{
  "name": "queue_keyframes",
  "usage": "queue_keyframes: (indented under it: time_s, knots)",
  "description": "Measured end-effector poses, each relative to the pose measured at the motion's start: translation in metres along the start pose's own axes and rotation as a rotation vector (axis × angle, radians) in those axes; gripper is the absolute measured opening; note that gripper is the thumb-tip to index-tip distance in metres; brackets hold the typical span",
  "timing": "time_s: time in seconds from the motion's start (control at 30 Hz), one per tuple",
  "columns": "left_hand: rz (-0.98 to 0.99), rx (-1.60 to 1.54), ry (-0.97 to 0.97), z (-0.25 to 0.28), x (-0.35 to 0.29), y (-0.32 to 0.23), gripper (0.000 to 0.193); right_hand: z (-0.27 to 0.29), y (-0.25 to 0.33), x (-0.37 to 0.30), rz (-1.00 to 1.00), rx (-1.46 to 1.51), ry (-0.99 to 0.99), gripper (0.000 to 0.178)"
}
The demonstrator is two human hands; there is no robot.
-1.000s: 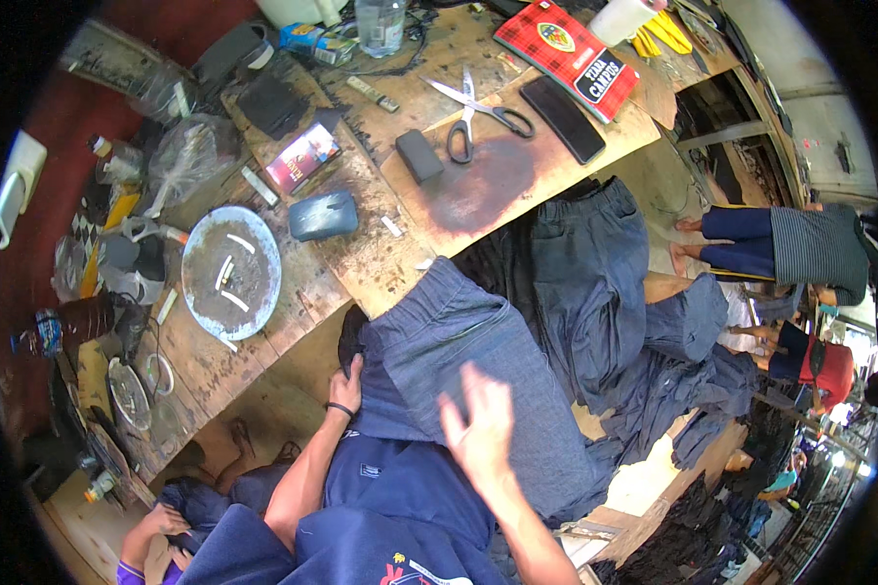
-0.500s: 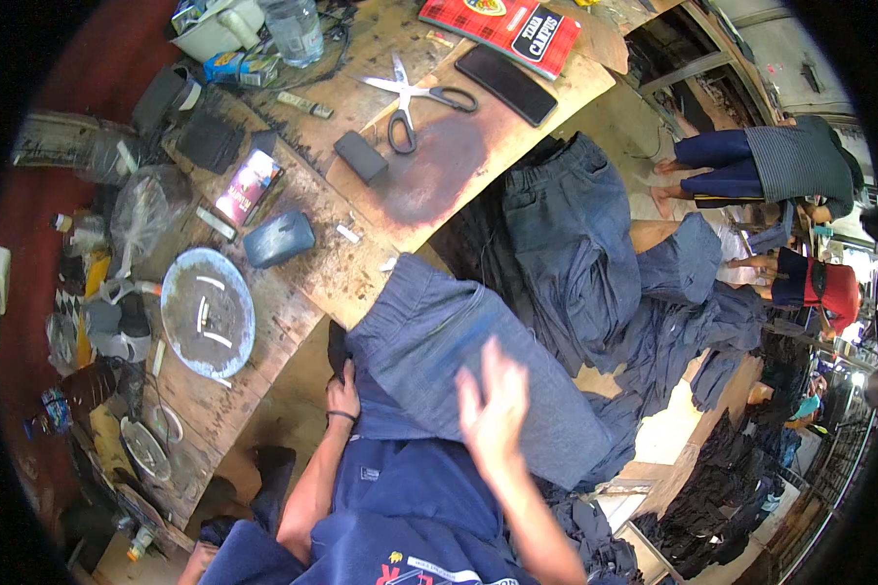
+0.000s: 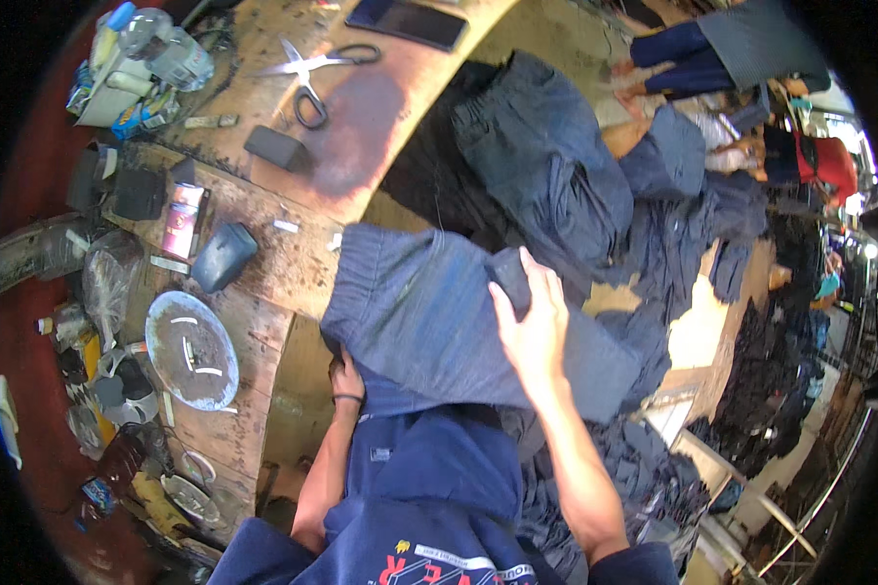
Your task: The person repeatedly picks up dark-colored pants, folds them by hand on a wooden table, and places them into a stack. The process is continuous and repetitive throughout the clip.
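Observation:
A pair of blue-grey trousers with an elastic waistband lies spread in front of me, its waistband at the table edge and its leg running right. My right hand is on the cloth, thumb and fingers closed round a dark block resting on the leg. My left hand is at the lower corner of the waistband, closed on the trousers, its fingertips partly hidden by the fabric. More dark trousers are heaped just beyond.
On the wooden table lie scissors, a phone, another dark block, a small carton, a blue-grey case and a round tray with white sticks. Two people are at the far right.
My view has shifted, so the table things appear further left and higher. My right hand, blurred over the trousers before, now clearly shows the dark block. My left hand stays at the waistband.

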State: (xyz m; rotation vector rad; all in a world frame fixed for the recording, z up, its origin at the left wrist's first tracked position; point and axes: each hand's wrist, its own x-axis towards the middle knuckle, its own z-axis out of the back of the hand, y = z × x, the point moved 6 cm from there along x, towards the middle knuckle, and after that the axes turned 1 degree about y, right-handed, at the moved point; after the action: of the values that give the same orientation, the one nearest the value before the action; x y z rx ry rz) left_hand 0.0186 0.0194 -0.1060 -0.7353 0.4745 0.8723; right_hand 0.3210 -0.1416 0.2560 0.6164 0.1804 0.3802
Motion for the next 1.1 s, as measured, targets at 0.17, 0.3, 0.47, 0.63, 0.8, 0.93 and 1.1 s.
queue_keyframes:
  time_s: [0.17, 0.3, 0.47, 0.63, 0.8, 0.93, 1.1]
  knots:
    - [-0.062, -0.015, -0.087, 0.018, 0.006, -0.004, 0.055, -0.02, 0.005, -0.069, -0.01, 0.071, 0.126, 0.057]
    - [0.145, -0.151, -0.094, 0.014, 0.009, 0.005, 0.044, -0.009, 0.003, -0.062, -0.124, -0.051, 0.009, 0.047]
    - [0.104, -0.143, -0.242, 0.057, 0.009, -0.027, 0.053, -0.012, -0.002, -0.063, -0.117, 0.147, 0.079, 0.05]
    - [0.051, 0.165, 0.496, 0.21, -0.031, -0.131, 0.059, -0.001, -0.016, -0.022, -0.089, -0.042, -0.084, 0.05]
    - [-0.714, -0.176, 0.406, 0.292, -0.081, -0.382, 0.034, -0.01, -0.044, -0.105, -0.618, 0.575, 0.153, 0.103]
    - [-1.376, 0.055, 0.165, 0.16, -0.078, -0.556, 0.054, -0.034, -0.026, -0.148, -0.751, 1.056, 0.252, 0.124]
    - [-0.918, 0.506, 1.34, -0.007, -0.04, -0.566, 0.099, -0.04, -0.015, -0.16, -0.831, 1.173, 0.449, 0.122]
